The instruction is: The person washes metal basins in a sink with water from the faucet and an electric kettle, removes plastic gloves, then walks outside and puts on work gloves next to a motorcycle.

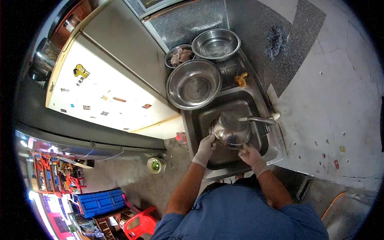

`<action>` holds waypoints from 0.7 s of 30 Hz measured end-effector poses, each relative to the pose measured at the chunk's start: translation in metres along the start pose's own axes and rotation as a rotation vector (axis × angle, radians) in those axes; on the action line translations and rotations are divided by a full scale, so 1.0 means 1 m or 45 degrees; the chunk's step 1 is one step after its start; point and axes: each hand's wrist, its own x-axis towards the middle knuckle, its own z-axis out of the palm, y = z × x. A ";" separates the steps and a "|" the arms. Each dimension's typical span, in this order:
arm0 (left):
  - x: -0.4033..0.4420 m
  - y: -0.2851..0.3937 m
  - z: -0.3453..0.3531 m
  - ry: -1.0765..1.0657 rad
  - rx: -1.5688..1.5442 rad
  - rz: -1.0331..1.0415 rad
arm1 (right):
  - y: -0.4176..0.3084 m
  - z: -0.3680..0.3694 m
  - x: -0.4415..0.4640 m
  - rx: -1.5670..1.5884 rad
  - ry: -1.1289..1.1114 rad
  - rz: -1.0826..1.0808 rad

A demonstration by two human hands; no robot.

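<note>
Inside the sink (196,124), a shiny metal bowl (232,130) is tipped so that its rounded outer side faces up. My left hand (205,150), in a thin whitish glove, grips the bowl's rim at the near left. At the near right, my gloved right hand (252,156) is closed on the same rim. The faucet (260,119) reaches from the right over the bowl. Whether water is running I cannot tell. The bowl's inside is hidden from view.
A large metal basin (172,90) overlaps the sink's far left corner. Behind it are another basin (236,40) and a small bowl (167,60) with pale meat (181,57). A yellow cloth-like item (241,79) lies by the sink. A fridge (100,96) stands left; a bucket (156,165) is on the floor.
</note>
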 end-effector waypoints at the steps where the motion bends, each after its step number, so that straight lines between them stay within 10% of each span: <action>1: -0.001 -0.002 -0.002 0.001 0.000 0.002 | 0.000 -0.003 -0.002 0.000 -0.002 0.001; 7: -0.027 -0.002 -0.015 0.103 0.139 0.125 | 0.007 -0.026 -0.001 -0.250 0.138 0.204; 11: -0.074 0.031 -0.011 0.201 0.328 0.226 | 0.016 -0.089 0.020 -1.034 -0.037 -0.136; 21: -0.102 0.081 -0.017 0.141 0.343 0.542 | 0.001 -0.032 0.002 -0.621 0.011 0.114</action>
